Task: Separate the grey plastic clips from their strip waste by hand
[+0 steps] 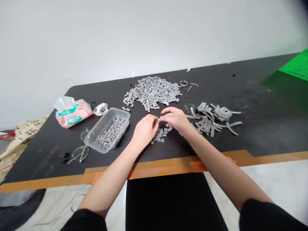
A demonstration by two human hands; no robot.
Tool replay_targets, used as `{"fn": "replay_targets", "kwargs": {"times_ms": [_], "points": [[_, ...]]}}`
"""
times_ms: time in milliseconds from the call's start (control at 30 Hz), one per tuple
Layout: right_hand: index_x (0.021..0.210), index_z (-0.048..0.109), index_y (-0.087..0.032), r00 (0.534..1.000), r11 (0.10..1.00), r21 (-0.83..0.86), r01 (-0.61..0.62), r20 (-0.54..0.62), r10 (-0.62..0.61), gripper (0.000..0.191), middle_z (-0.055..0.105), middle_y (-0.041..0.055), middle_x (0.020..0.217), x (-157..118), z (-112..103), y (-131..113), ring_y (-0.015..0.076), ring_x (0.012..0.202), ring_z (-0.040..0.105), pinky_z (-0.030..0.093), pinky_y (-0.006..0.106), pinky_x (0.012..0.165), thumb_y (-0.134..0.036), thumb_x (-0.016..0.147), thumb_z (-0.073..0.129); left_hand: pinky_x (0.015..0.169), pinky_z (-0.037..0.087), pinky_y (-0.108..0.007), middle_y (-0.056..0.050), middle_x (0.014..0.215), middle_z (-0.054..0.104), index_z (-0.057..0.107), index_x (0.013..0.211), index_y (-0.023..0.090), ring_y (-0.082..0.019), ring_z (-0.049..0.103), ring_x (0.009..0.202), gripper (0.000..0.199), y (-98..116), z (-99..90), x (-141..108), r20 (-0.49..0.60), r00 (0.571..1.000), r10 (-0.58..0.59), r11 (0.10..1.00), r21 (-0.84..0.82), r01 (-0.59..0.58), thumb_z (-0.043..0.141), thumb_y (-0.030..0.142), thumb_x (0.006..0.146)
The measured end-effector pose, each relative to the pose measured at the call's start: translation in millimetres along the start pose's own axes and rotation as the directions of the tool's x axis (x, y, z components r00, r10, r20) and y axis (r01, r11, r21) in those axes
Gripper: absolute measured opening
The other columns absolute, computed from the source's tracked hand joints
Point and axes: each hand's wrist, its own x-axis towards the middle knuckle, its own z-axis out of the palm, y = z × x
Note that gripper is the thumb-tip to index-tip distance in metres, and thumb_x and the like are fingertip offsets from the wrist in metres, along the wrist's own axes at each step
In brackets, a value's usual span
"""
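My left hand (pixel 145 128) and my right hand (pixel 177 120) meet over the middle of the black table. Between their fingertips is a small light-grey piece (pixel 158 119), pinched from both sides; its exact kind is too small to tell. Just below the hands lies a loose group of small grey buckles (pixel 159 138), partly covered by my left hand. Behind them rises a large heap of short grey strap pieces (pixel 155 91). To the right of my right hand, longer grey strips (pixel 209 123) lie in a tangle.
A clear plastic box (pixel 128 123) holding small grey buckles stands left of my left hand. Eyeglasses (pixel 80 153), a tissue pack (pixel 73 112) and a tape roll (pixel 101 109) lie farther left. Brown tape (pixel 163 168) lines the table's front edge. Something green (pixel 295 65) is at far right.
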Motion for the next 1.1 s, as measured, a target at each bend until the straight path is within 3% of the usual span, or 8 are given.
{"fn": "replay_targets", "kwargs": {"times_ms": [133,200,267,333,400,533,733,1100], "points": [[0.089,0.065,-0.016,0.997,0.992,0.116,-0.042,0.074,0.034,0.024,0.075,0.0049,0.077,4,-3,0,0.0080,0.044,0.053,0.040,0.023,0.046,-0.031,0.072,0.072,0.083,0.050,-0.031,-0.007,0.098,0.071,0.075,0.094,0.019,-0.019,0.065,0.091,0.012,-9,-0.1,4,-0.088,0.988,-0.129,0.920,-0.383,0.086,0.066,0.022,0.086],[0.088,0.063,-0.017,0.989,0.984,0.168,-0.052,0.149,0.026,0.026,0.074,0.0041,0.080,3,-2,-1,0.0096,0.053,0.061,0.044,0.023,0.051,-0.030,0.070,0.076,0.087,0.050,-0.031,-0.006,0.106,0.071,0.076,0.091,0.020,-0.019,0.065,0.099,0.013,-11,-0.9,6,-0.076,0.969,-0.234,0.732,-0.669,0.124,0.071,0.027,0.081],[0.083,0.058,-0.018,0.965,0.974,0.213,-0.075,0.262,0.017,0.030,0.072,0.0014,0.076,-1,2,-3,0.0127,0.063,0.067,0.046,0.023,0.056,-0.029,0.066,0.081,0.089,0.049,-0.032,-0.006,0.106,0.072,0.077,0.091,0.020,-0.019,0.065,0.099,0.018,-10,-2.3,8,0.037,0.954,-0.298,0.452,-0.874,0.176,0.076,0.030,0.076],[0.078,0.052,-0.020,0.944,0.960,0.261,-0.098,0.331,0.006,0.036,0.069,-0.0016,0.069,-5,6,-4,0.0139,0.066,0.067,0.046,0.023,0.057,-0.029,0.064,0.084,0.086,0.049,-0.033,-0.005,0.097,0.074,0.078,0.091,0.020,-0.017,0.065,0.087,0.021,-8,-4.2,9,0.184,0.938,-0.295,0.217,-0.943,0.253,0.079,0.031,0.073],[0.076,0.052,-0.020,0.946,0.949,0.303,-0.085,0.324,-0.019,0.037,0.066,-0.0036,0.065,-7,8,-6,0.0115,0.062,0.063,0.043,0.022,0.057,-0.028,0.063,0.085,0.082,0.049,-0.033,-0.005,0.089,0.074,0.078,0.089,0.019,-0.016,0.063,0.079,0.022,-5,-5.7,10,0.264,0.922,-0.283,0.128,-0.942,0.309,0.081,0.032,0.071],[0.079,0.064,-0.017,0.963,0.931,0.359,-0.068,0.266,-0.032,0.026,0.069,-0.0007,0.072,-7,5,-9,0.0095,0.062,0.059,0.043,0.024,0.059,-0.026,0.064,0.083,0.084,0.046,-0.030,-0.005,0.093,0.076,0.079,0.086,0.018,-0.015,0.063,0.085,0.019,-5,-5.6,10,0.256,0.904,-0.342,0.174,-0.928,0.328,0.080,0.031,0.071],[0.091,0.076,-0.017,0.938,0.931,0.362,-0.052,0.338,-0.080,0.029,0.077,0.0056,0.093,-6,-1,-12,0.0157,0.080,0.069,0.049,0.027,0.067,-0.022,0.064,0.084,0.085,0.047,-0.030,-0.006,0.091,0.075,0.078,0.081,0.018,-0.016,0.063,0.084,0.019,-8,-4.2,10,0.269,0.909,-0.318,0.153,-0.932,0.329,0.079,0.034,0.072],[0.082,0.073,-0.017,0.965,0.970,0.244,0.021,0.249,-0.084,0.023,0.069,-0.0004,0.069,-4,0,-7,0.0104,0.060,0.058,0.044,0.025,0.057,-0.036,0.070,0.081,0.095,0.048,-0.034,-0.003,0.090,0.075,0.076,0.085,0.019,-0.019,0.066,0.092,0.014,-3,-8.3,6,0.178,0.964,-0.198,0.383,-0.891,0.243,0.074,0.031,0.078]]}}
